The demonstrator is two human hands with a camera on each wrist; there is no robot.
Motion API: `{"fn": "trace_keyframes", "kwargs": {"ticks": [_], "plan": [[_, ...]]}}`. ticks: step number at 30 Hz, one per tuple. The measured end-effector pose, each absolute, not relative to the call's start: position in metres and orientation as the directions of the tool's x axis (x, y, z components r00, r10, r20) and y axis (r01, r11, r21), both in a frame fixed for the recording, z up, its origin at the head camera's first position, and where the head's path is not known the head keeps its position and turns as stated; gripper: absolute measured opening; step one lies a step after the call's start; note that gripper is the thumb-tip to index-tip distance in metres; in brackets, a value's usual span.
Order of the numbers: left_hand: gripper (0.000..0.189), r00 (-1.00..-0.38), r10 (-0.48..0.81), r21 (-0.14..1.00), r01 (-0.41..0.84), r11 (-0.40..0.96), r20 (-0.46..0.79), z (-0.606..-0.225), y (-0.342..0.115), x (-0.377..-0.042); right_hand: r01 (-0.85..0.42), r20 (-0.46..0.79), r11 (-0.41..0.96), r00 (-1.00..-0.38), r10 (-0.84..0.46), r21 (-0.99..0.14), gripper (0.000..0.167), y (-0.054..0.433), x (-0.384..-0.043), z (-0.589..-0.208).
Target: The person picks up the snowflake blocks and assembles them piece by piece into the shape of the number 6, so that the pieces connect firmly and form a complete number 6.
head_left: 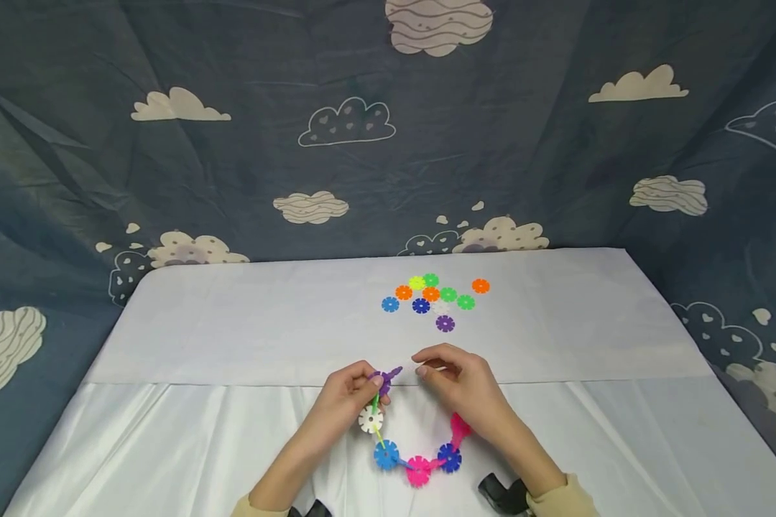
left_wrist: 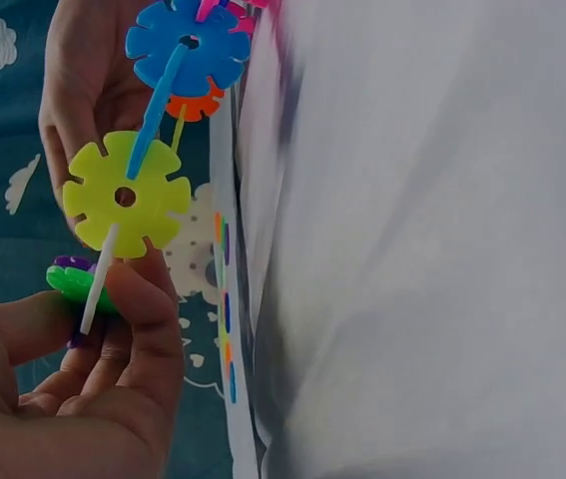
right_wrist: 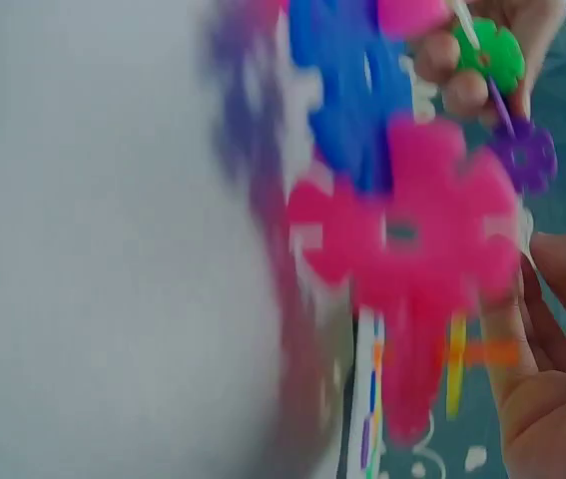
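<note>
A chain of slotted plastic flower discs, with a pink disc (head_left: 418, 471) at its bottom, curves between both hands. My left hand (head_left: 345, 398) pinches its left end, thumb and fingers at a green disc (right_wrist: 489, 55) and a purple disc (right_wrist: 524, 157). Below that grip follow a white disc (head_left: 371, 419), a yellow disc (left_wrist: 128, 195) and a light blue disc (head_left: 386, 454). My right hand (head_left: 462, 380) is just right of the purple end, fingers bent, with nothing showing between thumb and index fingertips. The chain's right side, including an orange disc (left_wrist: 195, 104), runs partly hidden beneath it.
Loose discs in several colours lie farther back on the white table cloth (head_left: 233, 323), the nearest being a purple disc (head_left: 445, 324). An orange disc (head_left: 481, 286) lies apart at right. A dark cloud-patterned curtain (head_left: 252, 165) hangs behind. Black wrist gear (head_left: 504, 495) shows by the right forearm.
</note>
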State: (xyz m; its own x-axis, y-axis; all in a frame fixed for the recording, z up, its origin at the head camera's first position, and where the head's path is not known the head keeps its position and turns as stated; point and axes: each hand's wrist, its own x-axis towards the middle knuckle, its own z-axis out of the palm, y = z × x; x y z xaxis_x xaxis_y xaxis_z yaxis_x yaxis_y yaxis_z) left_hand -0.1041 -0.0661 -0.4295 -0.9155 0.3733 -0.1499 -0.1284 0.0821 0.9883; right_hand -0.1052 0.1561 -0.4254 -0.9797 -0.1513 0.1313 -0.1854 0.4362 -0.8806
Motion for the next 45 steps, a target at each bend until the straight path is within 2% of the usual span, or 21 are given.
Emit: {"fn": "trace_keyframes", "kwargs": {"ticks": [5,10,16,22,28,39,45], "plan": [[0.018,-0.918,0.366,0.987,-0.129,0.092,-0.154,-0.428,-0.071,-0.107,-0.094,0.062,0.528,-0.995,-0.078,-0.844,0.021,0.173,-0.117,-0.425],[0.016,-0.923,0.364,0.988,-0.082,0.130,-0.125,-0.426,-0.075,-0.109,-0.120,0.097,0.631,-0.993,-0.071,-0.767,0.023,0.190,-0.140,-0.426],[0.017,-0.920,0.374,0.987,-0.062,0.149,-0.115,-0.425,-0.080,-0.109,-0.151,0.082,0.672,-0.988,-0.133,-0.725,0.027,0.206,-0.173,-0.425],[0.018,-0.919,0.371,0.986,-0.080,0.145,-0.129,-0.424,-0.082,-0.108,-0.164,-0.011,0.673,-0.969,-0.247,-0.721,0.034,0.212,-0.199,-0.432],[0.018,-0.916,0.377,0.986,-0.090,0.139,-0.137,-0.424,-0.082,-0.108,-0.154,-0.041,0.683,-0.965,-0.260,-0.714,0.032,0.210,-0.206,-0.439],[0.018,-0.915,0.377,0.988,-0.112,0.109,-0.145,-0.428,-0.085,-0.112,-0.249,-0.120,0.713,-0.898,-0.423,-0.655,0.041,0.210,-0.207,-0.439],[0.018,-0.916,0.372,0.987,-0.112,0.116,-0.148,-0.426,-0.087,-0.112,-0.278,-0.129,0.716,-0.880,-0.457,-0.640,0.033,0.206,-0.207,-0.434]]}}
